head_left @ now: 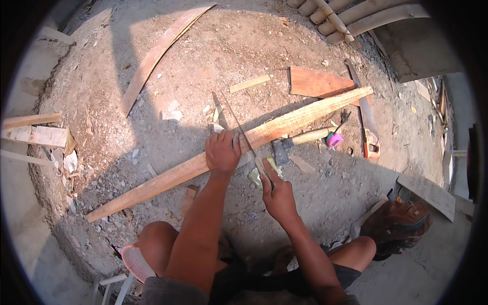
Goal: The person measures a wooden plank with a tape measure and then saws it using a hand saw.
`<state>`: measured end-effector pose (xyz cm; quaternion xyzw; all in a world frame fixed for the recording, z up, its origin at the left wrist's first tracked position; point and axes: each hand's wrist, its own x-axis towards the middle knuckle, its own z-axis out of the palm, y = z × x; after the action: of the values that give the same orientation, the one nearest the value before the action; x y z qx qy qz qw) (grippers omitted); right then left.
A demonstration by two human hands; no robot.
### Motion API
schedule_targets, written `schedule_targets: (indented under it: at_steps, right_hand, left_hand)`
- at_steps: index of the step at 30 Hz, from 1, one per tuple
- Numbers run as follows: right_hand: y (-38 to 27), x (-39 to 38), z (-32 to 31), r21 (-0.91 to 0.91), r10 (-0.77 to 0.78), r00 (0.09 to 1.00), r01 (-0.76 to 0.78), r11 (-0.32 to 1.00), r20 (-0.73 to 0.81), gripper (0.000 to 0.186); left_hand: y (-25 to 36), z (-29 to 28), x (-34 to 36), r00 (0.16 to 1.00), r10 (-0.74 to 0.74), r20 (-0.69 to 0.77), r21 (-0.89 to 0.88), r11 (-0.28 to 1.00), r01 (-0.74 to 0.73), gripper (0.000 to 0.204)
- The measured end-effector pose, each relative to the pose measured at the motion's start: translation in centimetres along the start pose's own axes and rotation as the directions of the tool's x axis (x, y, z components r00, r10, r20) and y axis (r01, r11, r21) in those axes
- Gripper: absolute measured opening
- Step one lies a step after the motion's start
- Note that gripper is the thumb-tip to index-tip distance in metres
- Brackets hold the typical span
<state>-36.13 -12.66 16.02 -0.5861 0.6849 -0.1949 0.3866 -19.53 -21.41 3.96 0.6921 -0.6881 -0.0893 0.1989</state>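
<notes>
A long wooden plank lies slantwise across the ground, from the near left to the far right. My left hand presses on it near its middle, fingers curled over the wood. Just right of those fingers, a handsaw crosses the plank, its thin blade seen almost edge-on. My right hand is closed round the saw's pale handle on the near side. Whether the teeth have cut into the wood cannot be made out. Beside the plank lie a hammer with a dark head and a pink tape measure.
A second saw with an orange handle lies at the right, near a reddish board. A curved strip rests at the far left. Bamboo poles stand far right; a brown bag sits near right. Rubble covers the ground.
</notes>
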Motion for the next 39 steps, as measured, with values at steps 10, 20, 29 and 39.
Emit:
schedule_targets:
  at_steps: [10, 20, 29, 39]
  right_hand:
    - [1.3, -12.6, -5.5, 0.047, -0.103, 0.995, 0.103, 0.994, 0.001, 0.052]
    - [-0.3, -5.9, -0.9, 0.028, 0.175, 0.973, -0.181, 0.983, 0.149, 0.047]
    - [0.3, -2.4, -0.9, 0.077, 0.153, 0.982, -0.162, 0.984, 0.109, 0.049]
    - [0.1, -13.4, -5.7, 0.142, 0.072, 0.997, -0.069, 0.987, -0.014, 0.052]
  left_hand:
    - [-1.2, -1.0, -0.2, 0.998, -0.034, 0.046, 0.016, 0.999, 0.033, 0.019]
    - [-2.6, -0.6, 0.4, 0.999, 0.001, -0.05, 0.004, 1.0, -0.001, 0.021]
    - [-0.3, -0.4, -0.1, 1.0, 0.004, 0.009, 0.005, 1.0, -0.004, 0.019]
    - [-2.1, 0.0, -0.4, 1.0, -0.003, -0.006, 0.074, 0.997, 0.003, 0.02]
